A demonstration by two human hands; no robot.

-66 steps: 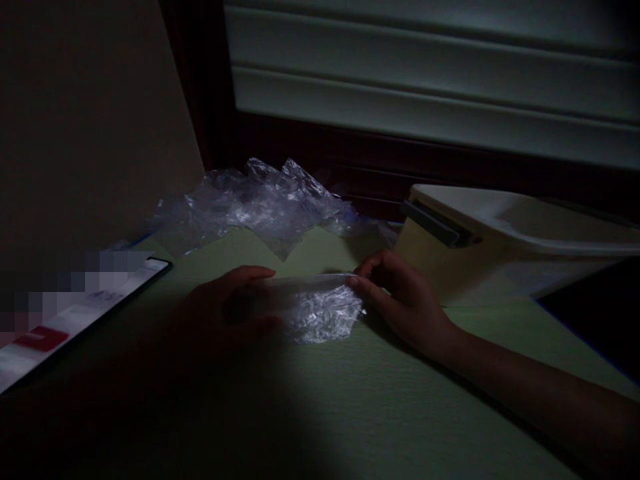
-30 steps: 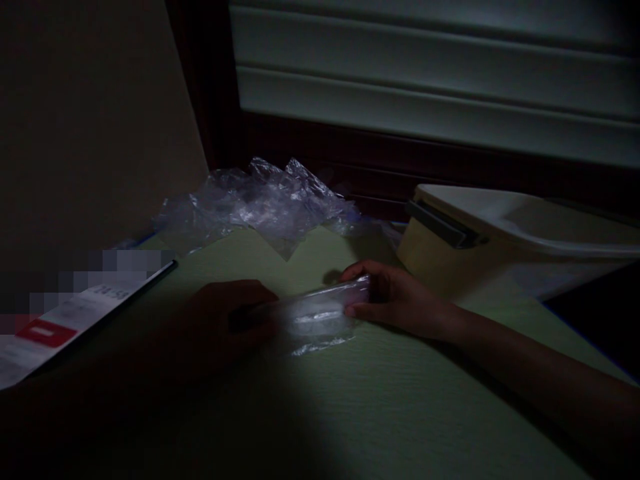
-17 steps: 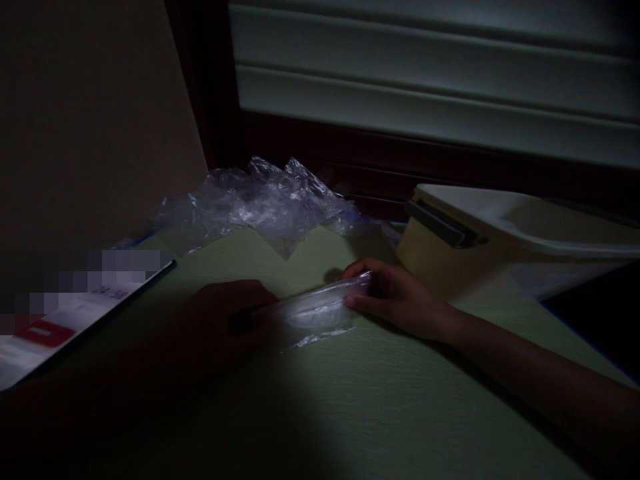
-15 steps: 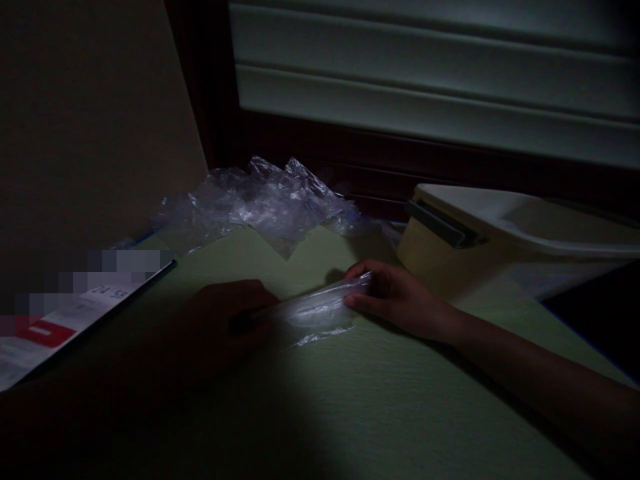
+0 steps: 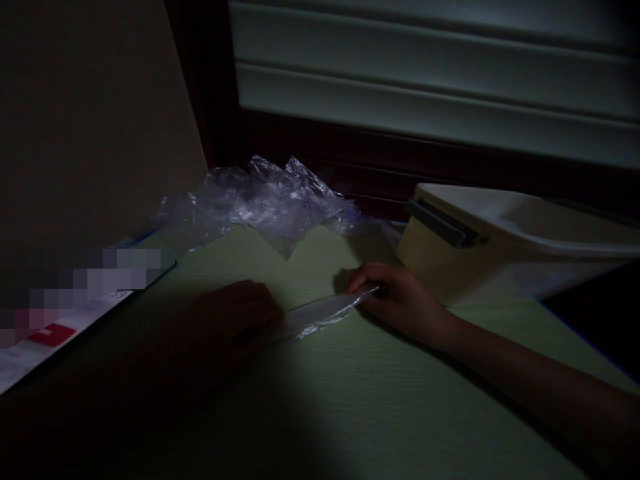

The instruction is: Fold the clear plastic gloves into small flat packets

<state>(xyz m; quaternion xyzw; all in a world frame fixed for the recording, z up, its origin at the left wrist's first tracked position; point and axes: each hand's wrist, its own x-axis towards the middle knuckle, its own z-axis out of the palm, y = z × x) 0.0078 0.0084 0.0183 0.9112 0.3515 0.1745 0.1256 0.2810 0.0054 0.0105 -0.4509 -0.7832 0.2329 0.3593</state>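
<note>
While right hand point(image 5: 406, 303) pinches clear film point(image 5: 320, 315) | left hand point(image 5: 239, 310) | grip clamped on its other end

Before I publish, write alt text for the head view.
A shadowed left hand and a right hand hold clear plastic film over a dim green tabletop. Behind lies a heap of clear plastic; a pale tub stands right.

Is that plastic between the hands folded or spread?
Not spread flat: the clear plastic shows as a narrow strip between left hand and right hand; whether folded, cannot tell.
</note>
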